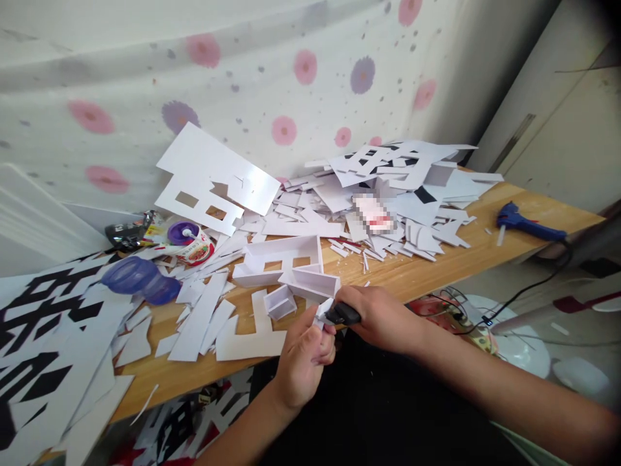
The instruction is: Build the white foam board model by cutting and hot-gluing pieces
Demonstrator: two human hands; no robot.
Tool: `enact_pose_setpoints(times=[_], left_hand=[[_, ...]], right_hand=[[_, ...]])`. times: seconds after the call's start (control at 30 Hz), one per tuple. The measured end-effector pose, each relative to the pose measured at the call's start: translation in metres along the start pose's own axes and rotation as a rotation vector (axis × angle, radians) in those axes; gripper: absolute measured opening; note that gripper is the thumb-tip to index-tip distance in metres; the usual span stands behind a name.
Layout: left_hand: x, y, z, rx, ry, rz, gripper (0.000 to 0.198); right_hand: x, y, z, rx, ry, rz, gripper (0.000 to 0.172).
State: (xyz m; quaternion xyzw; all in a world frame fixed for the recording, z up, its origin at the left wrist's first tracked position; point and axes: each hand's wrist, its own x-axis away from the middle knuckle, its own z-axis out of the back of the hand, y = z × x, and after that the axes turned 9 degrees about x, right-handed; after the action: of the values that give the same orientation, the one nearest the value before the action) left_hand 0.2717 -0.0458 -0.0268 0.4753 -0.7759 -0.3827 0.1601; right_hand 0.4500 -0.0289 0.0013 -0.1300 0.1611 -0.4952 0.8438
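Wooden surface [436,268] is running along a wall w/ a flowered cloth [291,71] hanging behind it; a pale cabinet [557,129] is standing at the right end. Surface is carrying heaps of white card offcuts [388,194], a big cut-out sheet [213,175] leaning at the back, a purple bottle [140,279] lying on its side at left, a round purple-lidded tub [189,241] behind it, and a blue glue gun [526,223] lying far right w/ its cord trailing off the edge. Black-and-white printed sheets [43,336] are overhanging the left end.

Near the front edge a white card box-letter [286,268] is sitting, just beyond the hands. Left hand [305,356] is pinching a small white card piece [321,316] btwn curled fingers. Right hand [383,317] is closed round a small black tool [343,314], its tip touching the piece. Both hands are meeting just off the front edge, piece btwn them, box-letter right beside.
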Motion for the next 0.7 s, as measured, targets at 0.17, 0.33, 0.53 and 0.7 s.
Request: enact_pose_setpoints(times=[0.17, 0.33, 0.53, 0.7], left_hand=[[0.0, -0.002, 0.002, 0.031, -0.011, -0.007, 0.034], [0.003, 0.006, -0.004, 0.038, -0.014, -0.017, 0.036], [0.01, 0.024, -0.013, -0.013, 0.02, -0.123, 0.036], [0.006, 0.026, -0.011, 0.141, 0.019, 0.065, 0.042]], right_hand=[[0.001, 0.0, 0.002, -0.003, -0.001, 0.007, 0.005], [0.0, 0.009, -0.005, -0.047, -0.007, -0.047, 0.01], [0.011, 0.049, -0.015, -0.118, 0.112, -0.242, 0.009], [0.009, 0.041, -0.001, -0.348, 0.19, -0.248, 0.023]])
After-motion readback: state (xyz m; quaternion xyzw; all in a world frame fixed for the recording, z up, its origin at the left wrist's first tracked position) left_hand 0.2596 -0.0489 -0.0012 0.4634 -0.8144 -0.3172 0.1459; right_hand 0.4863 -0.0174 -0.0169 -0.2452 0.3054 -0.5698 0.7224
